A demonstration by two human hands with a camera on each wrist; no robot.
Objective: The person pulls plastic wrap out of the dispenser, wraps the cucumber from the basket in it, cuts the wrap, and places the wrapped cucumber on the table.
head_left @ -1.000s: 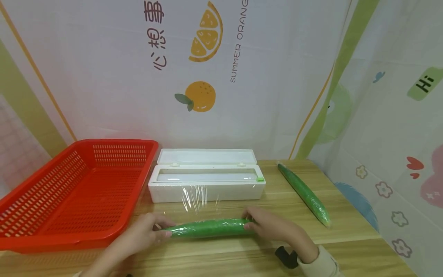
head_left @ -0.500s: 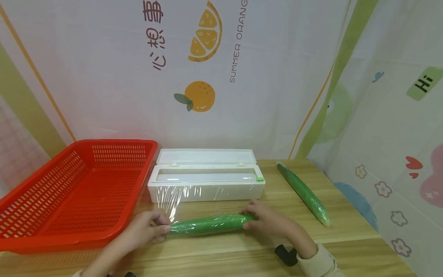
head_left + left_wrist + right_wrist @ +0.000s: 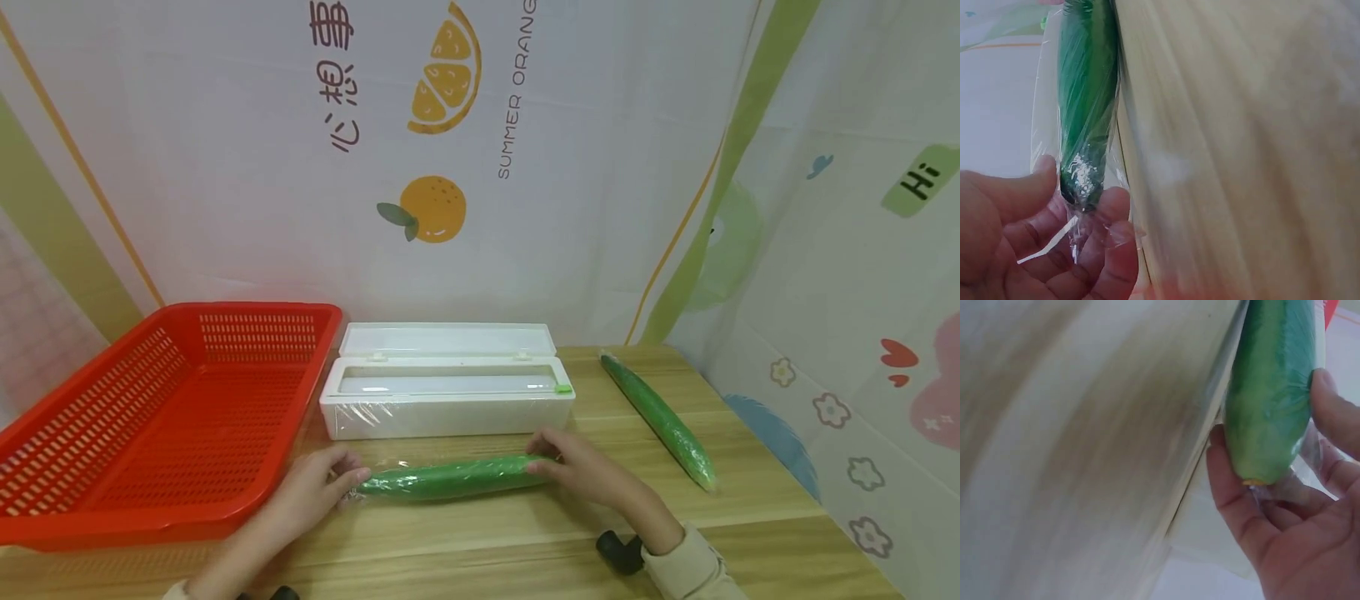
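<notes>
A long green cucumber (image 3: 457,479), wrapped in clear cling film, lies crosswise in front of the white film dispenser (image 3: 450,417). My left hand (image 3: 322,483) grips its left end. In the left wrist view, the thumb and fingertips (image 3: 1116,203) pinch around the narrow tip, where loose film (image 3: 1119,232) gathers in wrinkles. At the other end my right hand (image 3: 581,471) holds the cucumber between thumb and fingers. Its blunt pale tip shows in the right wrist view, with a fingertip (image 3: 1217,437) on one side and the thumb on the other.
The dispenser's lid (image 3: 448,337) stands raised, with a green slider (image 3: 563,388) at its right. Another film-wrapped cucumber (image 3: 660,421) lies at the right. A red plastic basket (image 3: 300,408) stands to the left. Printed cloth hangs behind the wooden table (image 3: 480,558).
Both hands have shifted the cucumber slightly toward the dispenser. The shiny film streaks stretched between dispenser and cucumber have mostly faded, and loose film now shows along the cucumber's far side.
</notes>
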